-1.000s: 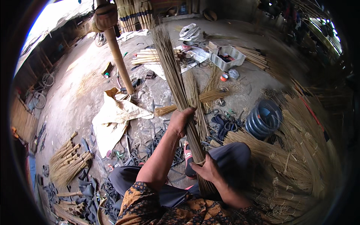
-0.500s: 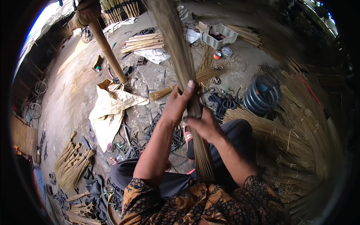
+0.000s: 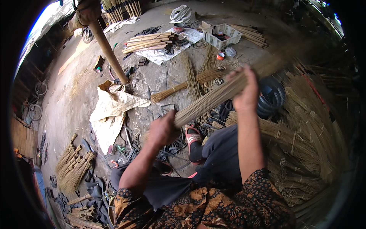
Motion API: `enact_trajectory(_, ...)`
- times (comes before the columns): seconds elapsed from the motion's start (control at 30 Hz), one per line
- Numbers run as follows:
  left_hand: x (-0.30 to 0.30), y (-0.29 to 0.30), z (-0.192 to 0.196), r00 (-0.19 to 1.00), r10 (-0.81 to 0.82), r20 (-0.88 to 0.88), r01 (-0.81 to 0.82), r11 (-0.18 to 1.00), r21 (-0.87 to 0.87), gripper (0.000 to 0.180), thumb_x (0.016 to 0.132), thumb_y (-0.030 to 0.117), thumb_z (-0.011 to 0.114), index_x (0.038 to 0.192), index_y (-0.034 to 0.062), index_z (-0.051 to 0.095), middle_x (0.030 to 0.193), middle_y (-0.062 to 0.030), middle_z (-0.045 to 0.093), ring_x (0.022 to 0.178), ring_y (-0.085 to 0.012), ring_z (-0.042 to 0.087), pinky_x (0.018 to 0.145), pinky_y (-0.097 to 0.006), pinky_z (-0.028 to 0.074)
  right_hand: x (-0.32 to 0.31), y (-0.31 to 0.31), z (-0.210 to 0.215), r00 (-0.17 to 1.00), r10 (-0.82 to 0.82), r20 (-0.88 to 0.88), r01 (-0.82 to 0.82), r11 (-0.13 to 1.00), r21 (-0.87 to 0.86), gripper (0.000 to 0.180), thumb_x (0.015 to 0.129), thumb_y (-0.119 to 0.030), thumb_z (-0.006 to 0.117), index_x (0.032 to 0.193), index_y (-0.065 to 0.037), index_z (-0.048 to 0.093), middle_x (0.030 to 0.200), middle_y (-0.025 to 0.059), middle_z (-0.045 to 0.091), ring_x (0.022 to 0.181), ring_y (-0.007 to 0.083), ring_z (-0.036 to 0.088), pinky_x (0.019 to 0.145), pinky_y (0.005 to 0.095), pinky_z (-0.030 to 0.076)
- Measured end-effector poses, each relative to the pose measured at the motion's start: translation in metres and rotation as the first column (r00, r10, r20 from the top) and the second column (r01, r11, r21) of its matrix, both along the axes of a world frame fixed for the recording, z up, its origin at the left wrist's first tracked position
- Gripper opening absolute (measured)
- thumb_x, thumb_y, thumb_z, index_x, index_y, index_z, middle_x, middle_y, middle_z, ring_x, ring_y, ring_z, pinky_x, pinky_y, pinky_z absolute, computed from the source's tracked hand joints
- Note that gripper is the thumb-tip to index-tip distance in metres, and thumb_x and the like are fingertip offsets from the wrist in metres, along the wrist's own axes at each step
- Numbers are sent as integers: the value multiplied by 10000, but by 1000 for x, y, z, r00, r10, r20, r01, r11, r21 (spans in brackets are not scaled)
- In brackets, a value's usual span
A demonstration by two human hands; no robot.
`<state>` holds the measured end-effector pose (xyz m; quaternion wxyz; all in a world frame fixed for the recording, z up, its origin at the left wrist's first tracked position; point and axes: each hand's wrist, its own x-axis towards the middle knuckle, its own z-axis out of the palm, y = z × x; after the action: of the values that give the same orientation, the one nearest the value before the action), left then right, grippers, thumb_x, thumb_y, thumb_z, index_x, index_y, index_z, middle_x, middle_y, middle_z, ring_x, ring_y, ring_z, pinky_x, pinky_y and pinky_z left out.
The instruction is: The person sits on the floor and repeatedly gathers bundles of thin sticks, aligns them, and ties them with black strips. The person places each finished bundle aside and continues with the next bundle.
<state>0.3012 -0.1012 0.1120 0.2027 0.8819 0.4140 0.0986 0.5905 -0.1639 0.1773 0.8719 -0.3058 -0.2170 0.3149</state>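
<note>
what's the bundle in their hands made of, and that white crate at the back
The bundle, gripped by the left hand and right hand, looks like thin dry plant sticks, tan and matte, each stalk separate. The white crate seems moulded plastic: smooth, with gridded open walls.

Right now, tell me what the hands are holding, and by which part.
Both hold one stick bundle: the left hand grips its lower end, the right hand grips farther up, near the middle. The far end is blurred.

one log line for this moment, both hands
left hand: grips stick bundle butt end | right hand: grips bundle further up | bundle: tilted, off ground
</note>
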Motion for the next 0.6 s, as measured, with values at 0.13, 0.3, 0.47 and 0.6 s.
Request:
enact_trajectory(0.13,-107,55,-1,997,74,-1,-67,905,421,356,791,22,687,1137,99,661,950,-146,730,870,-332,719,756,-452,582,138,-64,-7,926,-296,-235,305,952,2,275,992,-282,665,1059,-16,640,983,139,721,1027,294,714,976,480,567)
enact_trajectory(0.3,-211,77,1,843,536,-55,-464,774,432,329,834,101,648,1162,78,649,954,-236,742,889,-408,736,771,-516,585,218,-116,-86,752,-613,-244,574,790,-217,865,992,-469,683,1602,-40,244,1548,174,450,1411,333,499,1142,487,486)
enact_trajectory(0.47,-196,100,0,788,579,209,-598,801,37,281,817,111,717,1066,52,600,755,-125,692,685,-316,693,644,-463,554,48,-7,-167,982,-1,190,106,831,-547,570,935,-188,686,1461,-57,512,1436,163,571,1274,306,592,1022,429,522)
enact_trajectory(0.6,-130,97,-21,662,578,478,-269,778,-568,174,881,78,724,983,37,589,702,-22,606,554,-116,572,478,-289,457,-112,47,-200,653,555,516,-189,779,-598,1007,961,-477,745,1646,-25,162,1516,291,474,1211,352,672,940,387,570)
